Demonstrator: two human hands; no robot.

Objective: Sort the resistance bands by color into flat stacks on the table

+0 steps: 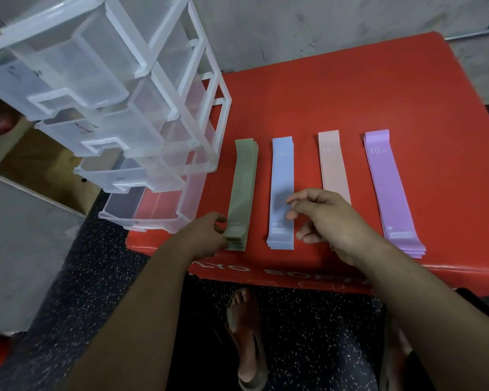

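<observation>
Red table fills centre-right, clear drawer unit upper left. 4 flat stacks, L to R: green stack, blue stack, pink stack, purple stack. My left hand pinches the green stack's near end, lower centre. My right hand is loose, holding nothing, above the blue & pink near ends.

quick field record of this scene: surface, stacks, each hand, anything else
surface: red padded table
stacks, left to right: green band stack; blue band stack; pink band stack; purple band stack
left hand: pinches near end of green band stack
right hand: loosely curled, empty, over blue and pink near ends
also: clear plastic drawer unit at table's left, drawers pulled out
</observation>
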